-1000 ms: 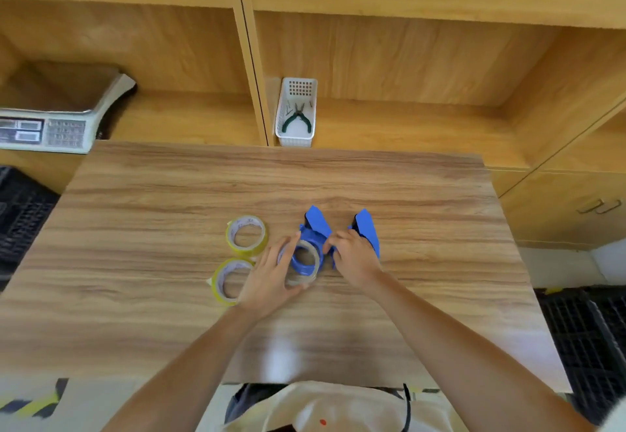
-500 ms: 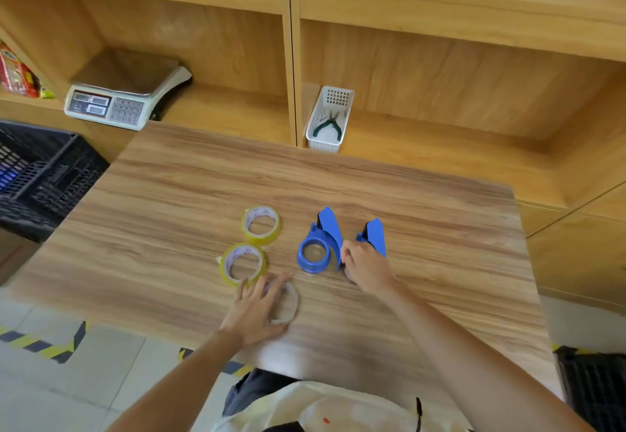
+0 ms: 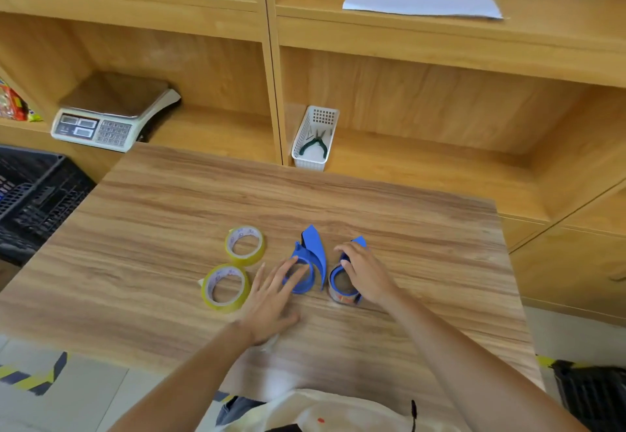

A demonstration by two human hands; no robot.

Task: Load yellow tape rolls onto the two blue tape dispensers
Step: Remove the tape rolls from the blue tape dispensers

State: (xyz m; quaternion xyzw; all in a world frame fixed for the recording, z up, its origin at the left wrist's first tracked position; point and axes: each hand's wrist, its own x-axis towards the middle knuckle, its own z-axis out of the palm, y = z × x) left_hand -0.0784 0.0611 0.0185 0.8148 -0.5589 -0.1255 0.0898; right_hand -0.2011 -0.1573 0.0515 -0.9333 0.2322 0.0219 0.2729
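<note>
Left hand lies flat, fingers spread, touching the left dispenser – right hand grips the right dispenser.

2 yellow rolls flat, 2 dispensers

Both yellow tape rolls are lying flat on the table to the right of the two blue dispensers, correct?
Not quite. The head view shows both yellow tape rolls, the far one and the near one, lying flat on the table to the left of the two blue dispensers, not the right.
</note>
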